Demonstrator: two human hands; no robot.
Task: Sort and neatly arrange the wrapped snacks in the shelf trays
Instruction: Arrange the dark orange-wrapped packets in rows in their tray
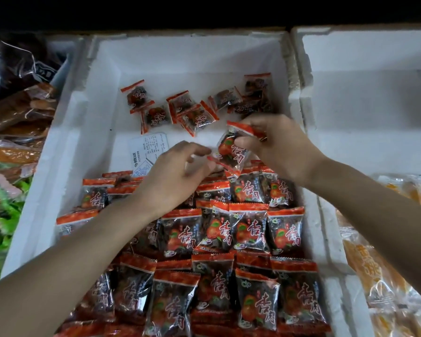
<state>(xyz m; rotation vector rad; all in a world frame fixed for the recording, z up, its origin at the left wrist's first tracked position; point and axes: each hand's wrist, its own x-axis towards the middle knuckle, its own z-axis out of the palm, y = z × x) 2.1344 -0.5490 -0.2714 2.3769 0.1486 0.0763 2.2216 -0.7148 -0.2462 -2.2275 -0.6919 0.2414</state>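
A white foam tray [66,147] holds red-and-clear wrapped snack packets. Rows of them [231,239] fill its near half, and several loose ones [195,108] lie scattered toward the back. My right hand [277,147] pinches one packet [233,149] by its upper edge, above the back of the rows. My left hand [178,173] hovers just left of it, its fingers curled on the packet's lower red edge [216,161].
A white paper label [147,149] lies on the tray floor near the middle. Another white foam tray [365,93] stands to the right, with orange-yellow packets [374,276] at the near right. Brown and green bagged snacks [12,142] are piled at the left.
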